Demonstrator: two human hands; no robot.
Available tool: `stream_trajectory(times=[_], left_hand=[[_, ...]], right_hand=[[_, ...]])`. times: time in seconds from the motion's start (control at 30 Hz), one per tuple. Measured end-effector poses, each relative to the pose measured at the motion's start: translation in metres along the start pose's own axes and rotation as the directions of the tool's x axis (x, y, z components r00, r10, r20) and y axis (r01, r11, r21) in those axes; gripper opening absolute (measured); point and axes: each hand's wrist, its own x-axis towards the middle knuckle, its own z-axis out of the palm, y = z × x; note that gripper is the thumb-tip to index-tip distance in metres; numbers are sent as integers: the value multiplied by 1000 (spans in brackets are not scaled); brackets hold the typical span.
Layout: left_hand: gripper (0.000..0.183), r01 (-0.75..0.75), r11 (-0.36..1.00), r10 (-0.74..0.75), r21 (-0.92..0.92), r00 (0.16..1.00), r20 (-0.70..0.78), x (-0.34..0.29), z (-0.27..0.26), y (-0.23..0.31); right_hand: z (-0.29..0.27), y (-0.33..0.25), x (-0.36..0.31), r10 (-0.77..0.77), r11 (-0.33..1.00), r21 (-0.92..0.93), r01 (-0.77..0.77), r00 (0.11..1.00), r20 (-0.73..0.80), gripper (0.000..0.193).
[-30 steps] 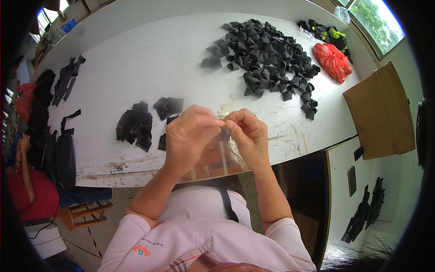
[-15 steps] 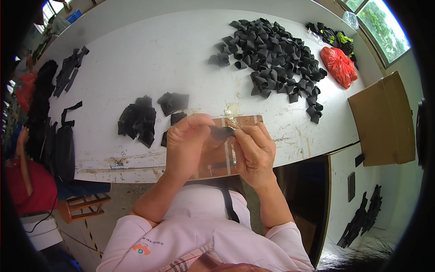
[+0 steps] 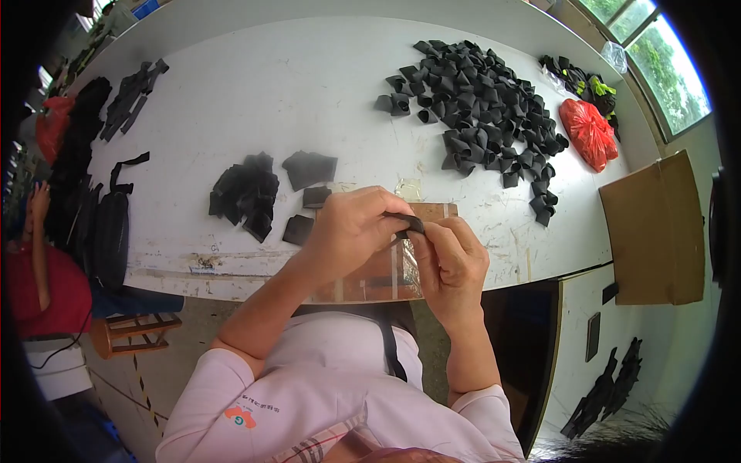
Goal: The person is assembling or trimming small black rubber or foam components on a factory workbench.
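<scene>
Between my two hands a small black fabric piece (image 3: 406,222) is bent into a curve. My left hand (image 3: 356,230) pinches one end of it, and the fingers of my right hand (image 3: 454,258) close on the other. Both are raised over a brown taped board (image 3: 363,284) at the table's near edge. Left of the board lie loose flat black pieces (image 3: 298,230), with a stacked heap of similar black pieces (image 3: 245,197) beyond them. A large pile of folded black pieces (image 3: 494,108) spreads over the table's far right.
A red plastic bag (image 3: 590,133) and a black and yellow-green bundle (image 3: 583,83) lie at the far right. The cardboard box (image 3: 656,231) stands right of the white table (image 3: 231,92). Black strips (image 3: 133,96) lie far left, near a seated person in red (image 3: 48,289).
My hands have come closer together and moved slightly right. The black piece is now more tightly curved between my fingers. The whole view has shifted a little.
</scene>
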Motion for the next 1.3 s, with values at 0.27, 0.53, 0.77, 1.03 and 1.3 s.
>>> stream_trajectory(times=[0.27,0.53,0.77,1.03,1.3], left_hand=[[11,-41,993,51,110,995,-91,-12,13,-10],[11,112,994,-108,1,968,-225,-4,1,-56],[51,555,173,-404,814,794,-455,32,-81,-216],[22,350,363,-146,863,937,-319,21,-96,-200],[27,311,744,43,591,861,-507,-28,-110,-149]], right_hand=[[8,-5,-5,42,995,-91,-46,998,-42,22],[3,11,10,18,982,187,2,994,-107,16],[-14,61,23,458,855,395,-335,846,-274,30],[39,44,-65,471,805,285,-521,852,229,14],[91,23,-67,281,917,165,-364,882,379,18]])
